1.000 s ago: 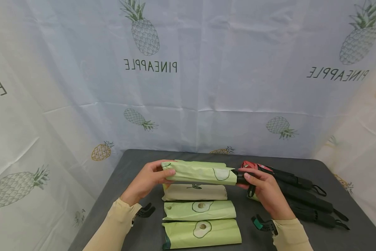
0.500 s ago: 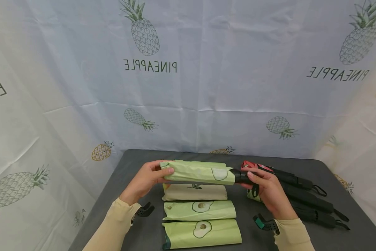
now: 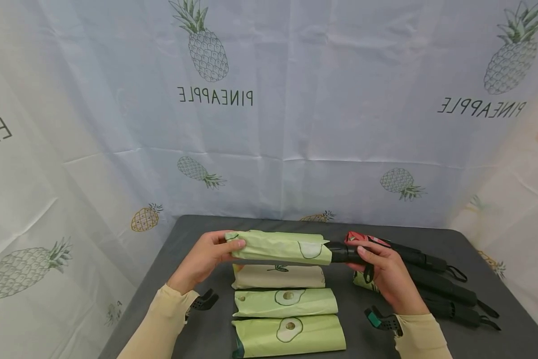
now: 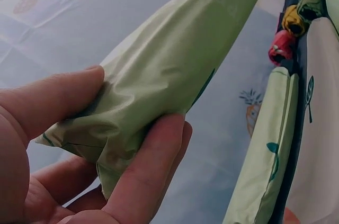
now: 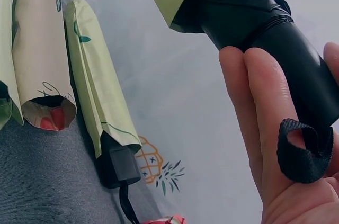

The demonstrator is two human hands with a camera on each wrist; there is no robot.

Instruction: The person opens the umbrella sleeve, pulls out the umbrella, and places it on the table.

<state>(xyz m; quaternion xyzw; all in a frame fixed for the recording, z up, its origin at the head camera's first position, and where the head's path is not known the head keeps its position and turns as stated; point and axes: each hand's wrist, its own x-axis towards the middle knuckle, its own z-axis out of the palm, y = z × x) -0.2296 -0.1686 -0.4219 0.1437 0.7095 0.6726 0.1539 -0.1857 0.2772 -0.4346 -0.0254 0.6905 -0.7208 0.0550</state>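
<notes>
A light green umbrella sleeve (image 3: 273, 252) with an avocado print is held level above the table. My left hand (image 3: 204, 257) pinches its closed, crumpled end between thumb and fingers; the left wrist view shows the fabric (image 4: 175, 49) bunched there. From the sleeve's right mouth sticks out a black folded umbrella (image 3: 339, 253). Its black handle (image 5: 302, 70) lies in the fingers of my right hand (image 3: 388, 271), with a wrist strap loop (image 5: 302, 152) hanging beside them. The part of the umbrella inside the sleeve is hidden.
Two flat avocado sleeves (image 3: 287, 336) and a cream sleeve (image 3: 296, 276) lie in a column on the grey table (image 3: 206, 339). Behind, another green sleeve (image 5: 100, 75) has a black handle in its mouth. Several folded umbrellas (image 3: 444, 284) lie to the right.
My right hand has moved right with the umbrella, so more of its black length shows outside the sleeve. My left hand and the sleeve have shifted slightly left.
</notes>
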